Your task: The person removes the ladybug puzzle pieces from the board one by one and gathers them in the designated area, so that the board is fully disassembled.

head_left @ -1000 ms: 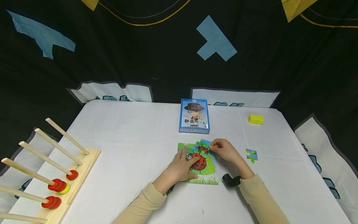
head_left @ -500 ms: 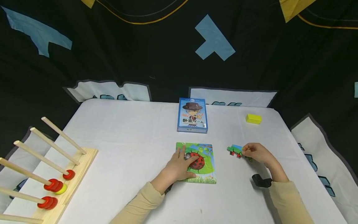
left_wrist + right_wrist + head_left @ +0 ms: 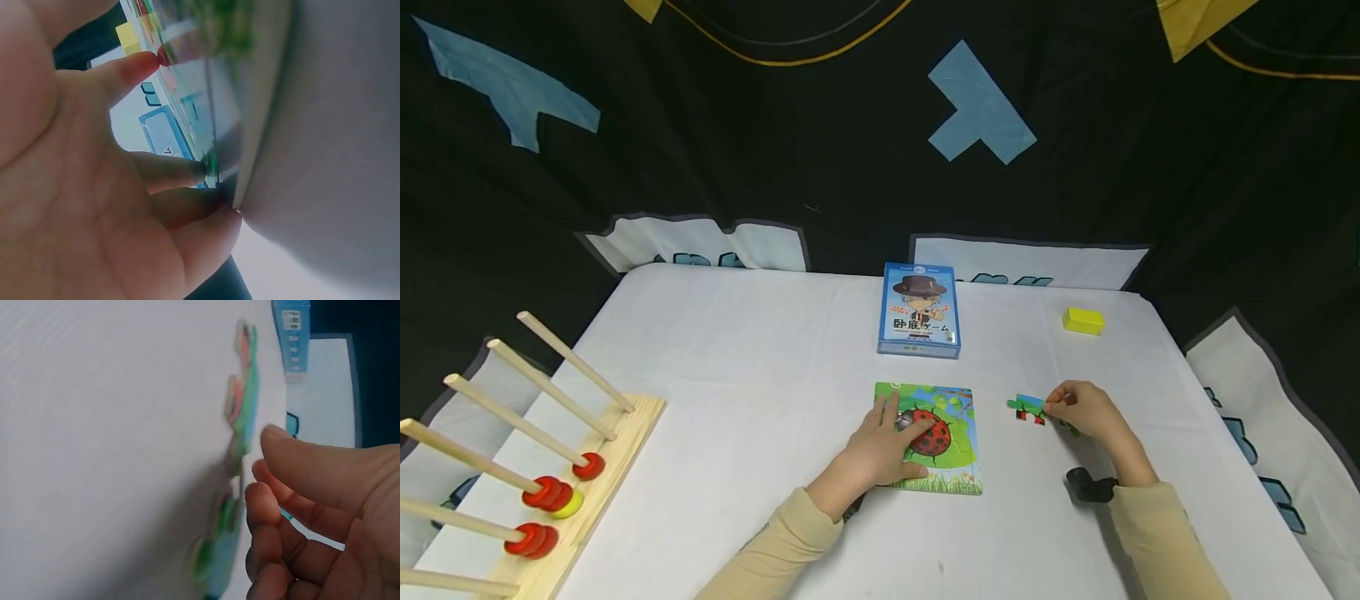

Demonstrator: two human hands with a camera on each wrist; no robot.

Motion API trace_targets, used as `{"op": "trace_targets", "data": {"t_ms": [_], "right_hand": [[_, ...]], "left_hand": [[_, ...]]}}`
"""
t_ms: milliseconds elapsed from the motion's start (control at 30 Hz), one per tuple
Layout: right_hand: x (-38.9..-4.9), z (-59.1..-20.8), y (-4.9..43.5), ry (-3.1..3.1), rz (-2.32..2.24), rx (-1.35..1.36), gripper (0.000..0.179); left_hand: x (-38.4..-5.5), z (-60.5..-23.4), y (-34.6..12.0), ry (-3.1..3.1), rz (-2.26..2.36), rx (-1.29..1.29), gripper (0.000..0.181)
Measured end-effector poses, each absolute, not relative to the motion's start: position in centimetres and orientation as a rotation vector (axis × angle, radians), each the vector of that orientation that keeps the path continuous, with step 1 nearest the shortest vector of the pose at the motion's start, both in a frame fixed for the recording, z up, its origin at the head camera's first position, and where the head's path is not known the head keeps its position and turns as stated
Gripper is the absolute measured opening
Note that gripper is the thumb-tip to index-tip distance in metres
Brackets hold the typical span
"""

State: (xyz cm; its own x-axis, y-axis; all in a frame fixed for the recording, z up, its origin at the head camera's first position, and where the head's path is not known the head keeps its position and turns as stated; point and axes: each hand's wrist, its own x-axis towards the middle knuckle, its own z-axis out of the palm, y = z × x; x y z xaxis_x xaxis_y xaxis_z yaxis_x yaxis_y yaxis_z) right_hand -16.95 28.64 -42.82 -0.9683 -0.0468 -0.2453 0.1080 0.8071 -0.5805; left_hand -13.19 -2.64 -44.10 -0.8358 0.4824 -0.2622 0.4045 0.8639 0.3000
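Observation:
My left hand (image 3: 878,443) rests with spread fingers on the ladybug jigsaw puzzle (image 3: 955,425), its fingertips touching the surface. In the left wrist view the puzzle (image 3: 219,81) appears side-on beyond the fingers. To the right, my right hand (image 3: 1088,410) pinches the right end of a loose puzzle piece (image 3: 1028,407), coloured green, blue and red, low over the cloth. The right wrist view has this piece (image 3: 247,394) edge-on at the thumb and curled fingers. Partly hidden beneath the right hand lies a second puzzle piece (image 3: 1070,428).
Behind the puzzle stands a blue game box (image 3: 919,312). A yellow block (image 3: 1083,321) lies at the back right. Wooden pegs with red and yellow rings rise from a board (image 3: 638,417) at the left table edge. Dark curtains (image 3: 737,150) surround the white-covered table (image 3: 760,350).
My right hand has taken the piece off the puzzle's upper right corner and carried it right, beside the other loose piece, then shifted slightly left. The left hand has stayed on the puzzle.

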Motion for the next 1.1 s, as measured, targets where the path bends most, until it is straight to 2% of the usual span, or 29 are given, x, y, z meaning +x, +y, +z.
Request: {"op": "trace_targets", "data": {"t_ms": [300,633,867,1100], "right_hand": [[-17.9,-40.8,22.1,2.827,-0.960,-0.175,0.020],[-17.5,-43.0,13.8,2.785,-0.922,-0.429,0.023],[-16.7,-43.8,11.6,2.893,-0.737,-0.559,0.028],[-16.2,-43.8,10.9,2.865,-0.811,-0.544,0.033]], "left_hand": [[-13.2,-44.0,-2.8,2.687,0.319,0.635,0.070],[-12.9,-43.4,-4.5,2.634,0.358,0.651,0.070],[-12.8,-43.3,-5.4,2.635,0.309,0.689,0.072],[-12.8,-43.2,-5.7,2.644,0.319,0.678,0.070]]}}
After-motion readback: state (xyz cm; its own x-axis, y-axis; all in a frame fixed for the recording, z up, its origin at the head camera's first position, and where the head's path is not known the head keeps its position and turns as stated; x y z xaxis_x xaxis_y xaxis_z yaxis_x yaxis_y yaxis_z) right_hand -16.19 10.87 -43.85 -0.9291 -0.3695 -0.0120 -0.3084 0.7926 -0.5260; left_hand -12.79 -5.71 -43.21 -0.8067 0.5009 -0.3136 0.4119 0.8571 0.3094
